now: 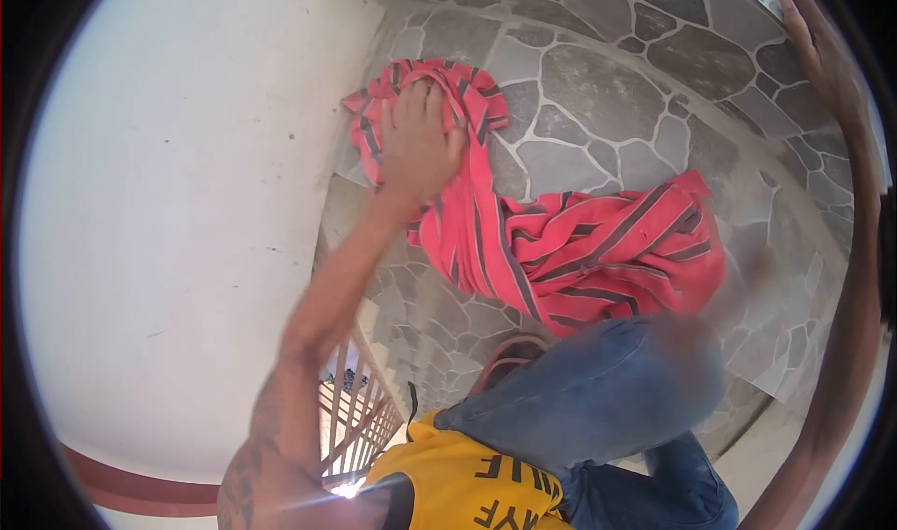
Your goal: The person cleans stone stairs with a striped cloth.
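A pink-red cloth with dark and white stripes lies bunched and twisted on stone paving. My left hand is pressed flat on its upper left end, fingers stretched out over the fabric. From there the cloth runs down and right into a wider folded heap near my knee. At the upper right edge of the view, my right hand rests against a pale surface, its fingers extended and holding nothing visible. Part of that hand's underside is hidden.
A white wall rises along the left. The irregular stone floor has pale joints and a stepped edge at the upper right. Below my left arm is a slatted railing. A sandal shows beside my bent, jean-clad knee.
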`<state>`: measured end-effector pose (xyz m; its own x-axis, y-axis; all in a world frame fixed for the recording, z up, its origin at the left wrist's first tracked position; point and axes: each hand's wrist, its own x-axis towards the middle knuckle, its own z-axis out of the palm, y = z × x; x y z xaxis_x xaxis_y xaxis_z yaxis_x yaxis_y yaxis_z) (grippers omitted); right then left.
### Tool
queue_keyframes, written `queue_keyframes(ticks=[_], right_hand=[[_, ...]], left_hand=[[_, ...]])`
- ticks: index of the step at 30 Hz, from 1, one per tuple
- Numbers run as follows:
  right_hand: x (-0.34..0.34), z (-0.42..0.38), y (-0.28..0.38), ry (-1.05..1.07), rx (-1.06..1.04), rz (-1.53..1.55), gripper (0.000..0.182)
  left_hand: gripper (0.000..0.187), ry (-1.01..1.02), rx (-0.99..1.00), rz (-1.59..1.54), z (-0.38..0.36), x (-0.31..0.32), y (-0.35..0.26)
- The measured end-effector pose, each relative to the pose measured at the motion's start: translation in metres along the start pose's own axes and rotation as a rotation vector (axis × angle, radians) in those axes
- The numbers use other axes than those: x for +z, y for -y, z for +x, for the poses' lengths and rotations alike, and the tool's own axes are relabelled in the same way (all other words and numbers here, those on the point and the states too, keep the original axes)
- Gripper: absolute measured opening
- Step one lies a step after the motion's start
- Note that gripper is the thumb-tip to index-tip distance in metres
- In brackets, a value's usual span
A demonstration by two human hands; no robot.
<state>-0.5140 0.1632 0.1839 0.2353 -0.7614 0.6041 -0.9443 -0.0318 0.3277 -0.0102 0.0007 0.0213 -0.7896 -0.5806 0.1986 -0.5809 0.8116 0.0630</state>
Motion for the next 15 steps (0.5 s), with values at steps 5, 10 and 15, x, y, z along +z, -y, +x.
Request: queue_keyframes(ticks=[5,10,15], right_hand=[[-0.022,0.006,0.027,0.058,0.083,-0.005,0.034],[-0.061,0.023,0.084,0.245,0.382,0.022,0.033],[-0.061,0.025,0.086,0.204,0.357,0.035,0.032]], left_hand=[[0.062,0.085,0.222,-0.203,-0.036,-0.014,-0.058],[0.056,-0.134,0.074,0.008,0.048,0.029,-0.011],[0.052,-0.286,-0.1,0.355,0.125,0.089,-0.065]])
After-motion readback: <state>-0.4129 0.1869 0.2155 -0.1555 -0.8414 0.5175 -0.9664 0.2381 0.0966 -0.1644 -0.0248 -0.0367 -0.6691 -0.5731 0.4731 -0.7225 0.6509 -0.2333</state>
